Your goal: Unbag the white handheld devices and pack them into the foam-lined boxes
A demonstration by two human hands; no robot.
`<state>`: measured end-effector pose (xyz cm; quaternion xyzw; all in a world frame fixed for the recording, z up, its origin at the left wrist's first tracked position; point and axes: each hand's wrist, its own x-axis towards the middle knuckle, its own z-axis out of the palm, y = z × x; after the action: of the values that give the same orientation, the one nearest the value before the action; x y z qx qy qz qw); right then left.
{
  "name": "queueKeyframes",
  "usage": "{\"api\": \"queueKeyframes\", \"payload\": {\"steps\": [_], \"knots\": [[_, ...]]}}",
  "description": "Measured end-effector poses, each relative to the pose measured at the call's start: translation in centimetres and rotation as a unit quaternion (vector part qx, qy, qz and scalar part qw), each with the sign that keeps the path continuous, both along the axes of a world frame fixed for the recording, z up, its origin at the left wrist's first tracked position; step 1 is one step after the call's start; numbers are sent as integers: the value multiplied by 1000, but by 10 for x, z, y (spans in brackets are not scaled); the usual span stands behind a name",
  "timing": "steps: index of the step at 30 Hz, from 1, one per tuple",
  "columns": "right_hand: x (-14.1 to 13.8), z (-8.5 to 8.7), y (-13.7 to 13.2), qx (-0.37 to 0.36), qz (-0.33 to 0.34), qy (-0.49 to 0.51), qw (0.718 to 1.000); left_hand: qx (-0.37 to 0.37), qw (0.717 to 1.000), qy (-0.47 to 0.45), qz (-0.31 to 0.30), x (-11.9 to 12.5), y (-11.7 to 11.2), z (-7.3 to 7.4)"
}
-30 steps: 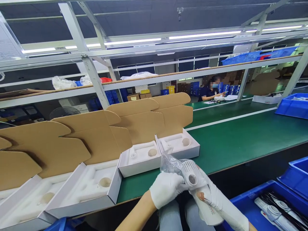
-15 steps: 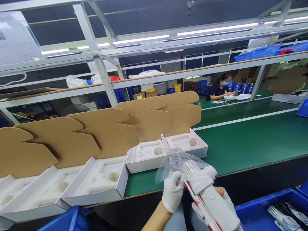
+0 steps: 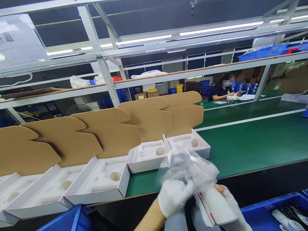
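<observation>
Low in front of me, a white appliance (image 3: 220, 205) with red trim lies tilted, its upper end covered by a clear plastic bag (image 3: 203, 168). My right hand (image 3: 232, 203), white-gloved with a bare fingertip showing, is wrapped around its right side. My left hand (image 3: 174, 195), also in a white glove, is curled at the bag's left edge; motion blurs its fingers somewhat. Just beyond the bag, two open white boxes (image 3: 145, 165) with brown lids stand on the green bench, their white foam inserts showing shaped hollows.
More open boxes (image 3: 96, 195) line the bench to the left. A blue bin (image 3: 260, 208) at lower right holds white comb-like parts (image 3: 285, 218) and black cords. Another blue bin (image 3: 69, 219) is at lower left. A masked person (image 3: 225, 88) sits across the green bench (image 3: 252, 141).
The bag has come down over the appliance's ribbed end, which now shows only faintly. My left hand has shifted slightly down beside it, and the appliance has turned a little.
</observation>
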<state>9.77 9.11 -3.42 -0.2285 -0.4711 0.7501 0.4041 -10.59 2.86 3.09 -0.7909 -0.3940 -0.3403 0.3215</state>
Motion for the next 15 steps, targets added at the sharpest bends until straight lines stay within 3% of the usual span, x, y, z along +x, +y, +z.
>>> {"api": "queueKeyframes", "payload": {"steps": [2,5,7,10,13,15], "knots": [[-3,-2,0,-88,139,87,983,57,995,-74,20,-13,8,-6],[-18,-5,-3,-155,287,222,919,82,986,-143,39,-10,13,-16],[-30,-4,-5,-168,324,251,897,95,977,-188,46,0,11,-18],[-42,2,-5,-185,329,268,886,103,969,-215,59,3,10,-11],[-46,12,-6,-136,358,277,881,109,982,-146,48,-16,19,3],[-46,19,-6,-100,407,290,861,114,986,-116,32,-30,27,9]]}}
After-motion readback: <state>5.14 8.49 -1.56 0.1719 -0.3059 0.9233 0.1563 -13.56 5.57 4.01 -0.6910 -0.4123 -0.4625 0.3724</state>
